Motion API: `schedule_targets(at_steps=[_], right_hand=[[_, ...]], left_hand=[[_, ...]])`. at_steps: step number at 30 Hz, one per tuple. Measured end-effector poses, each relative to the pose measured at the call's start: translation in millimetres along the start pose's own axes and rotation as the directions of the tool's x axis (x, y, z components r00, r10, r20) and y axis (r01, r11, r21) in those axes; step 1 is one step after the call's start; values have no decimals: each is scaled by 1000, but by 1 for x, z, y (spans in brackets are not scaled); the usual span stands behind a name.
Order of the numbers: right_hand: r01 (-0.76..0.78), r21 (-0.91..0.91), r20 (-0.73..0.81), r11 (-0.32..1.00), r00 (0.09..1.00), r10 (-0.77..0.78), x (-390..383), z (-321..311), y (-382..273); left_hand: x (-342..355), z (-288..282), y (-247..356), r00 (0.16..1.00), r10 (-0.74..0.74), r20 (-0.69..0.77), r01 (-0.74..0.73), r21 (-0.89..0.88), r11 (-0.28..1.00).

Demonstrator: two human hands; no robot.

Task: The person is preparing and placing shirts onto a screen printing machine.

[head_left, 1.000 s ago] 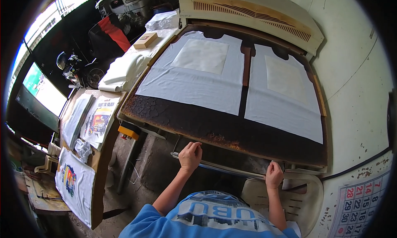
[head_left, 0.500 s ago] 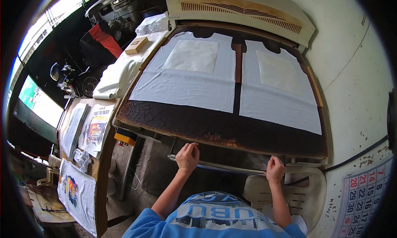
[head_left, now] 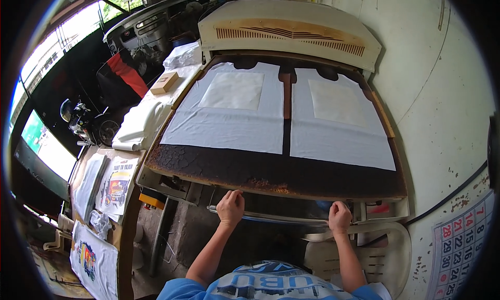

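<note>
Along the front edge of a dark, worn press bed (head_left: pixel 219 167), both of my hands are raised with curled fingers. My left hand (head_left: pixel 230 208) is closed beside the left part of the edge, above a shiny metal bar (head_left: pixel 271 219). My right hand (head_left: pixel 339 217) is closed too, near the bar's right end. Whatever the fingers hold, if anything, is hidden. Two white fabric pieces lie flat on the bed: a left piece (head_left: pixel 224 130) and a right piece (head_left: pixel 333 143). On them rest a left off-white sheet (head_left: pixel 232 91) and a right off-white sheet (head_left: pixel 337 102).
Behind the bed stands a cream vented press hood (head_left: pixel 289 31). At left, a side table holds printed white fabric (head_left: pixel 115 188) and a small box (head_left: pixel 164 83). A plastic chair (head_left: pixel 388 263) stands below right, beside a wall with a calendar (head_left: pixel 463 242).
My view has tilted up, so the bed sits lower and the hood shows more fully. Both hands stay closed near the front edge; the fabric and sheets look undisturbed on the bed.
</note>
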State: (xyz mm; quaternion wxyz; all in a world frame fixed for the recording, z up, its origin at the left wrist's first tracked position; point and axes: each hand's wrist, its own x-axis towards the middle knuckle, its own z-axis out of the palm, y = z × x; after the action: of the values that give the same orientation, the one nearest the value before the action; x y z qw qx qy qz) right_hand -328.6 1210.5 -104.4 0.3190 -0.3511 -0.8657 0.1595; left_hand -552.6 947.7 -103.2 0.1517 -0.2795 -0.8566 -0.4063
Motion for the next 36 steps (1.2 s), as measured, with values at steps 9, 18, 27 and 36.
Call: schedule_targets(at_steps=[9, 18, 27, 36], right_hand=[[18, -2, -5, 1000, 1000, -18, 57, 30, 4], [2, -23, 11, 1000, 1000, -2, 131, 63, 5], [7, -64, 32, 998, 999, -5, 214, 111, 24], [181, 93, 14, 979, 983, -183, 296, 157, 2]], left_hand=[[51, 38, -10, 998, 13, -54, -13, -12, 1000], [122, 81, -13, 996, -20, -88, 21, 17, 1000], [200, 139, -26, 996, -80, -33, 84, 120, 989], [286, 192, -36, 995, -74, -59, 80, 112, 990]])
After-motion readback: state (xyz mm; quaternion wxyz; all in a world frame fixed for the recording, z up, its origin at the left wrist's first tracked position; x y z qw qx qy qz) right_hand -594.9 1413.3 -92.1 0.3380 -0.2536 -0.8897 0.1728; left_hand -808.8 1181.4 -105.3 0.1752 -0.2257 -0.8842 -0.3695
